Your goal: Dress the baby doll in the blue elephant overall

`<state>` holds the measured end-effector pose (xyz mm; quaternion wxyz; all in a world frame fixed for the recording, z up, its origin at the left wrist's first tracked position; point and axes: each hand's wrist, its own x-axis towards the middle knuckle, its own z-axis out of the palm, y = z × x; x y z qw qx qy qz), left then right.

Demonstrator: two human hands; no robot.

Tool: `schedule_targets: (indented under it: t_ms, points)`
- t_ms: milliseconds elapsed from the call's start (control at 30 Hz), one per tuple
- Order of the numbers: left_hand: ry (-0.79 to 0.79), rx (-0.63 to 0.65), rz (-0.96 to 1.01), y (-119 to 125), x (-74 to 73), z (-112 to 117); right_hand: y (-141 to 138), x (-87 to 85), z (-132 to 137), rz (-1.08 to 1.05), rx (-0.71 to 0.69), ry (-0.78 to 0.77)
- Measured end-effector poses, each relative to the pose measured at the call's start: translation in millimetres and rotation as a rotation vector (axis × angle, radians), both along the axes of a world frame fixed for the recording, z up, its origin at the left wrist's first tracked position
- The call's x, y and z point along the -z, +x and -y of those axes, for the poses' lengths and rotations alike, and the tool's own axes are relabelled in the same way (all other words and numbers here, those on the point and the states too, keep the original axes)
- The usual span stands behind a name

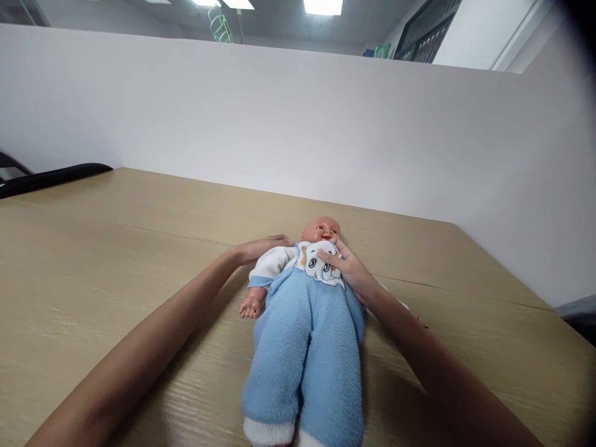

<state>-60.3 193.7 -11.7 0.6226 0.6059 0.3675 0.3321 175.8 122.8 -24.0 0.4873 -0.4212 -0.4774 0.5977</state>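
Note:
A baby doll [307, 316] lies on its back on the wooden table, its feet pointing toward me. It wears a fuzzy light blue and white suit with an animal face [321, 264] on the chest. My left hand [266, 248] reaches round the doll's shoulder beside the neck; its fingertips are partly hidden there. Across the upper chest, my right hand [354, 268] grips the doll, thumb on the animal face and fingers up by the chin. One doll hand [252, 303] rests palm up at the left; the other arm is mostly behind my right forearm.
The light wooden table [139, 248] has thin seams across it and meets a white partition [279, 124] at the back. A black chair back [60, 177] stands at the left edge. Another dark object [580, 316] shows beyond the right edge.

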Motion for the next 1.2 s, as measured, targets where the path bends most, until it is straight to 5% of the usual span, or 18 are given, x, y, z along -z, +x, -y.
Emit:
schedule_targets:
  t_ms: [100,233,433,567,700,833,1000,1100,1200]
  points:
    - [-0.016,0.142,-0.200,-13,-7.5,0,9,-6.6,2,0.208,0.030,0.090]
    - [0.085,0.132,-0.427,-22,-10.5,-1,32,-14.0,5,0.545,0.095,0.205]
    - [0.235,0.262,-0.523,-29,-11.4,-10,61,-20.4,26,0.946,0.188,0.350]
    - [0.364,0.255,-0.672,-28,-24.3,-3,86,-6.5,57,1.086,0.233,0.453]
    - [0.712,0.122,-0.751,-6,-42.8,24,126,22.0,99,1.197,0.258,0.508]
    - [0.966,0.164,-0.609,48,-48.2,56,158,46.2,131,1.188,0.228,0.418]
    - [1.114,0.239,-0.757,115,-27.1,62,166,53.8,137,1.029,0.246,0.369]
    - [1.090,0.269,-0.735,130,-13.6,55,163,52.0,128,0.866,0.346,0.296]
    - [1.070,0.301,-0.513,128,-8.1,52,154,44.1,112,0.591,0.412,0.283]
